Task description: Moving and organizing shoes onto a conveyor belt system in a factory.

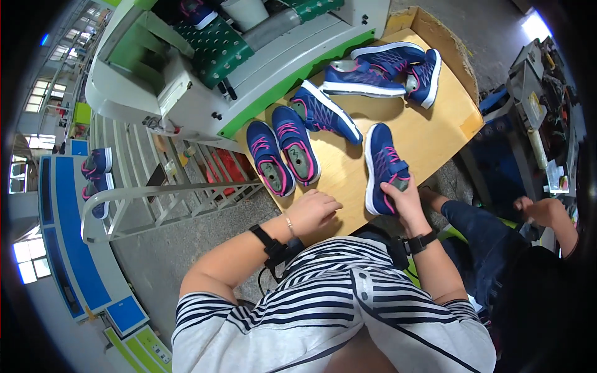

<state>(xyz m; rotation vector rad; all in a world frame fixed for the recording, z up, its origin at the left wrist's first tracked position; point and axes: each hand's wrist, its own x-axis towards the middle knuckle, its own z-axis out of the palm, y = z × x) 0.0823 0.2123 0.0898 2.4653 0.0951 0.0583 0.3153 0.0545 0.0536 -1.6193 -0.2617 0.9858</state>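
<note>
Our striped shirt (311, 304) lies nearest. Our right hand (405, 200) grips a blue shoe (381, 165); whether our curled left hand (309, 213) holds anything, we cannot tell.

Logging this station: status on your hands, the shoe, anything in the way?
Right hand gripping blue-and-pink sneaker by heel end. Left hand loosely curled at wooden table's near edge. Upright pair of sneakers beyond left hand.

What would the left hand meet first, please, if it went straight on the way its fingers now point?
The left hand would probably meet the white sole of the blue shoe in the right hand, though depth is hard to judge.
</note>
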